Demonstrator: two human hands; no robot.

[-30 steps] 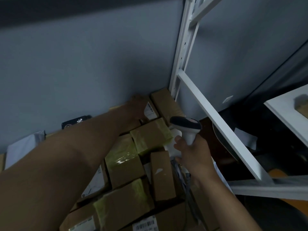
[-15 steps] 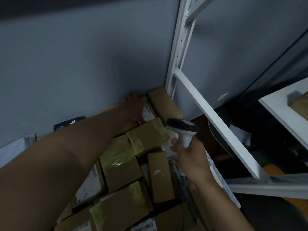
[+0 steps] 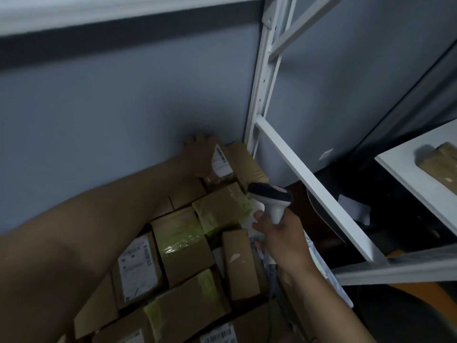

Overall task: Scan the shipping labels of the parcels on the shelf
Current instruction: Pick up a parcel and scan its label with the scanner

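At the back of the shelf (image 3: 309,167), against the grey wall, the left hand (image 3: 200,157) grips a small parcel (image 3: 222,167), fingers curled over its top edge; its white shipping label (image 3: 220,162) shows, print too small to read. The right hand (image 3: 279,233) wraps the handle of a white barcode scanner (image 3: 270,196). About nine cardboard parcels fill the shelf; four labels visible, none legible.
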